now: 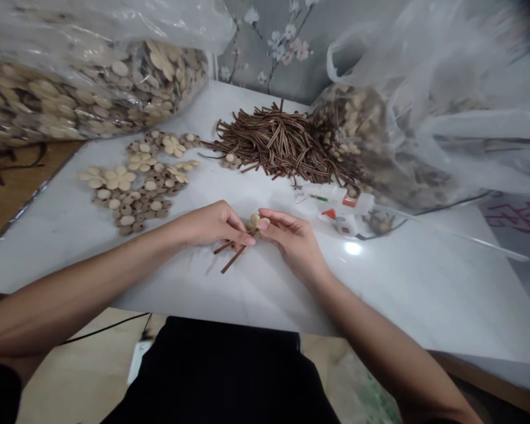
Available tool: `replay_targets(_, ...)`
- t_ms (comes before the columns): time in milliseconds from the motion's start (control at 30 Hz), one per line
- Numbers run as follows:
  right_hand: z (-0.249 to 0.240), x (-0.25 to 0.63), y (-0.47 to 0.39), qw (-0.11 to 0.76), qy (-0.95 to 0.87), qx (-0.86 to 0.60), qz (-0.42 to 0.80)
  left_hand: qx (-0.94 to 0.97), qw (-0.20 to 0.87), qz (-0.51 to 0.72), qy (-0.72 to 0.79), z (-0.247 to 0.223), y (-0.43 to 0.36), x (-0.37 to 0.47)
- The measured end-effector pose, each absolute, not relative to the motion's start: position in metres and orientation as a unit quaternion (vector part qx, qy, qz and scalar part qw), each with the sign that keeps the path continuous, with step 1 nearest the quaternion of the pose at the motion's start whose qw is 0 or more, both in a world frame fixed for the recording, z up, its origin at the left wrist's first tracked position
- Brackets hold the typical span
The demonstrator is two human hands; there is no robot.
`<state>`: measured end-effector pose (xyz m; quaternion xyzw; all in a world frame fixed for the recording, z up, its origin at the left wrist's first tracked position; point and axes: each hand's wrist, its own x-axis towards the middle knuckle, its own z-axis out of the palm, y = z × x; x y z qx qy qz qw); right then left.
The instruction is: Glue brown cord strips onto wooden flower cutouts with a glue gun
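Fingers [276, 232] pinching rounded petals [253, 220], flat brown strips [234, 258]

Plain black top [225, 377], black left sleeve [0, 393] down to the elbow, bare forearms [119, 277], ungloved fingers [287, 219]

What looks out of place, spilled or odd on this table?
Nothing looks clearly spilled or damaged. Mildly odd: a small brown flower sits against the pile of brown strips, apart from the flower pieces at left. A bright spot also shows near the glue gun; its source is unclear.
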<state>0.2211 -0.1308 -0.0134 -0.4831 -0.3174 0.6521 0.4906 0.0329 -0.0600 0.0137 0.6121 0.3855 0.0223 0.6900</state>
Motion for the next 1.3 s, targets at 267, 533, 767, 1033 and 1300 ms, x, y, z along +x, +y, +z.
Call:
replay_targets(267, -0.0169, 0.2226, -0.1302, 0.488, -0.335, -0.477, 0.650, 0.606, 0.693, 0.024, 0.390, 0.0151, -0.0601, 0.0332)
replay_targets(533, -0.0165, 0.2217, -0.1300, 0.489, -0.336, -0.477, 0.649, 0.609, 0.695, 0.023, 0.382, 0.0113, -0.0586, 0.0320)
replay_targets(767, -0.0135, 0.2209, -0.1302, 0.485, -0.331, -0.483, 0.649, 0.618, 0.687, 0.018, 0.382, 0.0109, -0.0579, 0.0317)
replay_targets(1033, -0.0149, 0.2222, -0.1311, 0.469, -0.365, -0.498, 0.631, 0.604, 0.693, 0.030, 0.393, 0.0122, -0.0598, 0.0335)
replay_targets(1300, -0.0101, 0.2196, -0.1307, 0.458, -0.357, -0.522, 0.625, 0.595, 0.692, 0.019, 0.409, 0.0147, -0.0602, 0.0353)
